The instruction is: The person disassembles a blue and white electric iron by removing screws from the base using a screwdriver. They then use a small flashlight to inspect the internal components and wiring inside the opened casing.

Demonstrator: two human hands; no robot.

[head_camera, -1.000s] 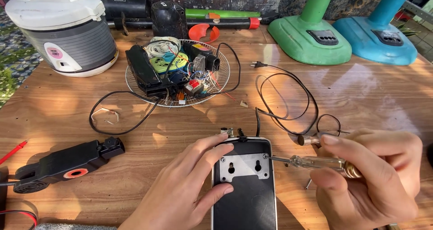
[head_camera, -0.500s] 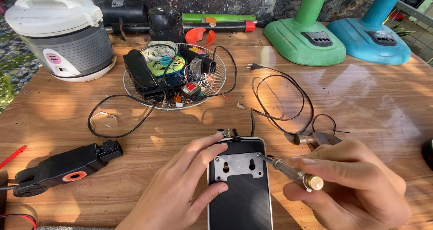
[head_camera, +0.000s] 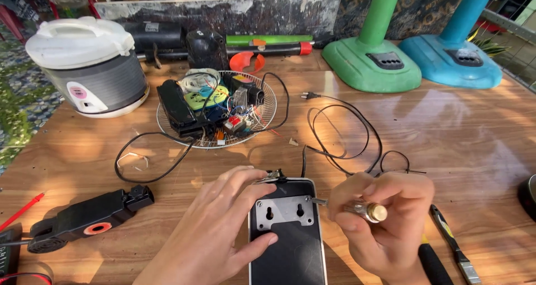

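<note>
Sunlit and wood-grained, the counter (head_camera: 446, 134) stretches out under a clutter of repair parts, with a weathered board standing along its far edge. At the near edge lies a black box-shaped device (head_camera: 290, 246) with a grey metal plate (head_camera: 283, 211) on its upper end, two keyhole slots showing in the plate. The left hand (head_camera: 223, 229) rests on the device's left side, its fingers (head_camera: 248, 181) spread and curled over the top corner while the thumb presses the black face below the plate. The right hand (head_camera: 385, 218) has its fingers pressed together around a small screwdriver (head_camera: 357, 208) with a brass-coloured butt, pinching it so the tip meets the plate's right edge. Just right of that hand lie a black-handled tool (head_camera: 432, 265) and a slim screwdriver (head_camera: 452, 246). A black power cord (head_camera: 340, 134) loops across the counter behind the device. Farther back sits a round wire fan guard (head_camera: 215, 109) heaped with wires, a black casing and coloured parts. A white and grey rice cooker (head_camera: 86, 67) stands at the far left, and a green fan base (head_camera: 371, 64) and a blue fan base (head_camera: 452, 61) stand at the far right. A black tool with an orange ring (head_camera: 89, 223) lies near the left edge, beside a red probe (head_camera: 22, 209).
</note>
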